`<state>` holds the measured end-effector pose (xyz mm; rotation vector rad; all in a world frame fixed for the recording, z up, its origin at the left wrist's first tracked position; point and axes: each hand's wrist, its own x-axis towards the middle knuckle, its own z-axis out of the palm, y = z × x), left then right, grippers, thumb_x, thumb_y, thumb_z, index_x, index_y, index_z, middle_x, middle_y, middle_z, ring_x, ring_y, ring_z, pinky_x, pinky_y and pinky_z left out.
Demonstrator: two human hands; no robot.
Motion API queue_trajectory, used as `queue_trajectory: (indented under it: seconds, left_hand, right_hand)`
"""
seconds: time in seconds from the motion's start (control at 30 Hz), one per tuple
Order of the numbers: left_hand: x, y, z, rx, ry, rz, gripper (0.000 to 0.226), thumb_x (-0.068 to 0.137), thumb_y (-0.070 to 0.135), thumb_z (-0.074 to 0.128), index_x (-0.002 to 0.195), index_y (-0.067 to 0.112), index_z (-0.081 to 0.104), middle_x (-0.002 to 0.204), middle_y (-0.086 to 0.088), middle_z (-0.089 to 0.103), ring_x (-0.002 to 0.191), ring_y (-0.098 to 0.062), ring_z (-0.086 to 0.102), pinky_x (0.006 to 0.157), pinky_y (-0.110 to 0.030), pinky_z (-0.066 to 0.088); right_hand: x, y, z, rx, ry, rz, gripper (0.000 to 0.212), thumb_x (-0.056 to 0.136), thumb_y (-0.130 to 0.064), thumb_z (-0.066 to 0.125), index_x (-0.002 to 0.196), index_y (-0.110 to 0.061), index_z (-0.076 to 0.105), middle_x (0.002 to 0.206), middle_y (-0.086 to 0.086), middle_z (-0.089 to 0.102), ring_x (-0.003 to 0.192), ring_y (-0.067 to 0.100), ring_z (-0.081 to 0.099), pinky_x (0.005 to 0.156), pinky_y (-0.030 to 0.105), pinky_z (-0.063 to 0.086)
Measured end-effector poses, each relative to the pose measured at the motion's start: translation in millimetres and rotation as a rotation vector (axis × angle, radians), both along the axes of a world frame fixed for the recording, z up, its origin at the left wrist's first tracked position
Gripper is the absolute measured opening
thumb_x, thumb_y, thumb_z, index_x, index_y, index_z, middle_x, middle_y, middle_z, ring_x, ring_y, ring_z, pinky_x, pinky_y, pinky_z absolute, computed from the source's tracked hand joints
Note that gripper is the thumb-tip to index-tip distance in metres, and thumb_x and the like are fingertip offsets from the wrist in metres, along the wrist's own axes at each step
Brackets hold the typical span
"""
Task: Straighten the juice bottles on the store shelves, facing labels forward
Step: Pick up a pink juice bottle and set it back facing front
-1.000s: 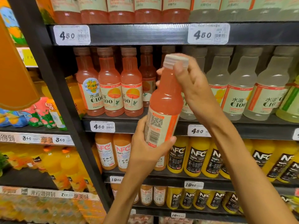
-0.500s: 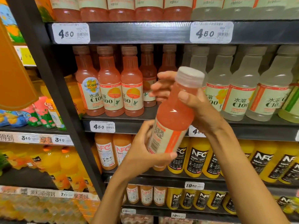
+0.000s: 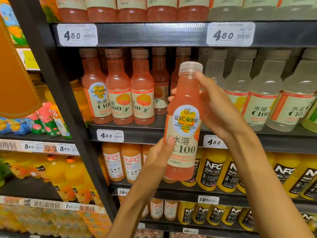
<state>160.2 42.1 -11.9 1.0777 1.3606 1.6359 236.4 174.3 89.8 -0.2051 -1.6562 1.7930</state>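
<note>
I hold a pink C100 juice bottle (image 3: 184,124) upright in front of the shelves, its front label facing me. My left hand (image 3: 158,158) grips its lower half, thumb across the label. My right hand (image 3: 217,109) wraps the neck and shoulder just below the cap. Behind it, a row of pink C100 bottles (image 3: 118,93) stands at the left of the middle shelf (image 3: 137,133), with a gap at the shelf front right of them, where two more pink bottles (image 3: 160,83) stand further back.
Pale C100 bottles (image 3: 262,97) fill the right of the middle shelf. Orange and yellow NFC bottles (image 3: 212,170) line the shelf below. A black upright post (image 3: 56,93) divides this bay from snack and drink shelves on the left. The shelf above (image 3: 154,33) hangs close overhead.
The bottle was turned in my hands from its back label and barcode to its front label. It went from tilted to upright, and my right hand slid from the cap to the neck.
</note>
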Motion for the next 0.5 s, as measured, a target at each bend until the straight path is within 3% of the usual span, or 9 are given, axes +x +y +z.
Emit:
queue_trajectory:
  seconds: [0.1,0.23,0.3,0.43,0.5]
  left_hand:
    - [0.7,-3.2,1.8,-0.048,-0.083,-0.032,0.087,0.06,0.085,0.055,0.123,0.026,0.06,0.117,-0.004,0.069,0.111,-0.024,0.064,0.098,-0.047,0.047]
    - [7.6,-3.2,7.7,-0.028,-0.137,-0.028,0.079,0.07,0.078,0.051,0.126,0.022,0.058,0.117,-0.009,0.067,0.11,-0.03,0.063,0.098,-0.059,0.044]
    - [5.7,-6.5,11.5,0.013,-0.235,-0.026,0.074,0.075,0.069,0.053,0.128,0.017,0.056,0.118,-0.012,0.067,0.111,-0.032,0.063,0.099,-0.059,0.043]
    - [6.3,-15.5,18.0,0.052,-0.375,-0.133,0.062,0.074,0.051,0.062,0.123,0.015,0.06,0.121,-0.015,0.065,0.115,-0.033,0.06,0.101,-0.051,0.045]
    - [7.7,-18.4,20.2,0.083,-0.462,-0.172,0.055,0.071,0.046,0.066,0.114,0.012,0.067,0.12,-0.018,0.065,0.114,-0.035,0.06,0.099,-0.049,0.047]
  right_hand:
    - [-1.4,-2.8,-7.0,-0.075,0.048,0.083,0.043,0.089,-0.043,0.047,0.114,-0.009,0.058,0.099,0.013,0.071,0.097,0.03,0.068,0.089,0.042,0.054]
    - [-7.6,-6.8,-7.7,-0.193,0.115,0.08,0.039,0.093,-0.04,0.046,0.11,-0.006,0.056,0.084,0.009,0.069,0.081,0.025,0.067,0.076,0.038,0.056]
    - [-9.6,-3.3,-8.3,-0.311,0.081,0.0,0.036,0.096,-0.039,0.047,0.106,-0.007,0.06,0.08,0.009,0.071,0.081,0.025,0.068,0.074,0.037,0.057]
    - [-14.9,0.9,-10.5,-0.515,-0.068,-0.007,0.051,0.095,-0.04,0.048,0.13,-0.003,0.05,0.094,0.015,0.067,0.091,0.028,0.065,0.075,0.038,0.057]
    - [-16.2,1.6,-11.3,-0.536,-0.131,0.044,0.053,0.096,-0.041,0.047,0.129,0.0,0.05,0.097,0.016,0.064,0.088,0.026,0.063,0.077,0.038,0.054]
